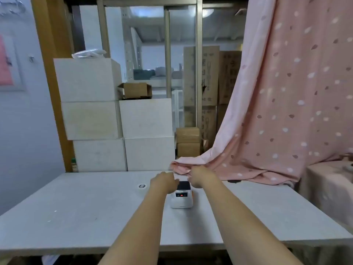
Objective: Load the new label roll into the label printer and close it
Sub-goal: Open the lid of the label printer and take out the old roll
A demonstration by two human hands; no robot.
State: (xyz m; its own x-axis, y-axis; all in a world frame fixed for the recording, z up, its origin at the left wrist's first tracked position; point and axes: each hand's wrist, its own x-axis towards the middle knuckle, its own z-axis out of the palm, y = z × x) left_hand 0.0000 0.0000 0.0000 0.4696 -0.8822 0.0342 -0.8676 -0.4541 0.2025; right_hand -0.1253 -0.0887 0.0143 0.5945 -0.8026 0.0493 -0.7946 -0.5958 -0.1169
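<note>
A small white label printer (181,200) with a dark top and a red light on its front stands on the grey table (86,213), near the middle. Both my arms reach out over the table to it. My left hand (164,181) rests against the printer's upper left side, fingers curled. My right hand (198,178) is at the printer's upper right rear, fingers curled against it. The fingertips are hidden, so the grip itself is unclear. I see no label roll in view.
A pink patterned curtain (286,104) hangs at the right and drapes onto the table's far edge just behind my hands. Stacked white boxes (118,119) and brown cartons (188,142) stand behind the table. A round cable grommet (142,186) sits left of the printer.
</note>
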